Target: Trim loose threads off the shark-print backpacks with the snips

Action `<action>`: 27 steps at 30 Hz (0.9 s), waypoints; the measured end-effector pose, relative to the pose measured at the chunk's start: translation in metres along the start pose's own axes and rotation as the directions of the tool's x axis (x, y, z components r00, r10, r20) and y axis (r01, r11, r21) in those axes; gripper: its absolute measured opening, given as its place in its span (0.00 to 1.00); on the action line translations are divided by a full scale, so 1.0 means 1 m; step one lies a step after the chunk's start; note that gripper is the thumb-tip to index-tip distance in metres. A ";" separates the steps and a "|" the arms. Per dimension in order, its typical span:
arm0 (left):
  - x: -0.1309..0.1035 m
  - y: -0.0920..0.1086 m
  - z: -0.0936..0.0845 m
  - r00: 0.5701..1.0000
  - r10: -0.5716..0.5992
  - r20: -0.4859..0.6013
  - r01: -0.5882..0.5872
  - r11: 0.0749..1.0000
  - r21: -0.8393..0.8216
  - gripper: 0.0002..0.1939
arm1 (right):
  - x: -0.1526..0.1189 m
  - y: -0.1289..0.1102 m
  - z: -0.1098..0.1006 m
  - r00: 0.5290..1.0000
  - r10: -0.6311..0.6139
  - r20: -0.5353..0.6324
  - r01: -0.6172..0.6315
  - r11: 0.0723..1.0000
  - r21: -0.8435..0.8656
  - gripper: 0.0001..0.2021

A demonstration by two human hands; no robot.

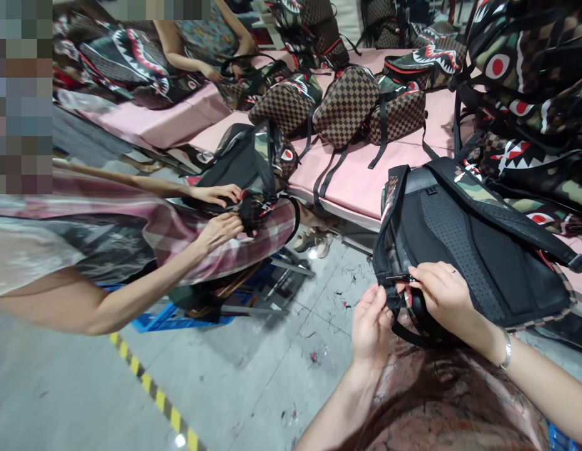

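Pinching black fabric strap (394, 302) between fingers, left hand (371, 316) sat near slim dark metal tool (398, 278) grasped in fingers of right hand (443, 291); black padded backpack (460, 244) with brown checkered edging lay just beyond fingers.

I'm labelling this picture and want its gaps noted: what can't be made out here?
All in the head view:
- Backpack: front hidden, turned away beneath its back panel.
- Slim dark tool: too small to identify; one end covered by the right hand.
- Exactly what the left hand pinches: hidden by its fingers.
- Floor scraps: too small, blurred.
- Blue object: cut off by the bottom edge.
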State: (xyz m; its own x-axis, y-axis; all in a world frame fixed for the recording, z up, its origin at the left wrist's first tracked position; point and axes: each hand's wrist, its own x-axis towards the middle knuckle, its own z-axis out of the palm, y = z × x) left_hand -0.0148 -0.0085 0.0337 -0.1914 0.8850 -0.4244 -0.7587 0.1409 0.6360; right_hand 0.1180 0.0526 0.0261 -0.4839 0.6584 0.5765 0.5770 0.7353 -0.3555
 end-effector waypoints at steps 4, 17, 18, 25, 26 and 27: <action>0.001 -0.001 0.000 1.000 -0.001 0.002 0.001 1.000 -0.004 0.11 | -0.001 -0.002 -0.001 0.999 0.030 -0.012 -0.029 0.999 0.029 0.10; -0.005 -0.010 0.004 0.990 0.016 -0.137 -0.014 1.000 0.017 0.15 | -0.004 -0.008 0.001 0.998 -0.010 0.066 0.018 0.991 -0.130 0.12; -0.005 -0.010 0.004 0.989 0.023 -0.147 -0.021 1.000 0.018 0.16 | -0.004 -0.008 0.000 0.997 -0.010 0.071 0.019 0.992 -0.125 0.12; -0.006 -0.013 0.005 0.981 0.084 -0.174 -0.076 0.996 0.051 0.18 | -0.002 -0.008 -0.002 0.997 0.000 0.081 0.008 0.996 -0.091 0.11; -0.006 -0.013 0.005 0.979 0.098 -0.176 -0.089 0.994 0.061 0.18 | -0.002 -0.008 -0.003 0.997 0.002 0.079 0.005 0.996 -0.088 0.12; -0.007 -0.014 0.005 0.978 0.108 -0.176 -0.097 0.993 0.070 0.18 | -0.001 -0.008 -0.003 0.997 0.003 0.076 0.003 0.996 -0.084 0.12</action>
State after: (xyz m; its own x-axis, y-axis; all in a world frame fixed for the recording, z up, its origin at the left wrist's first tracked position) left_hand 0.0005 -0.0140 0.0311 -0.3788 0.8030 -0.4601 -0.6912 0.0852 0.7177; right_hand 0.1157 0.0453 0.0303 -0.5310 0.6710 0.5175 0.6285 0.7215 -0.2906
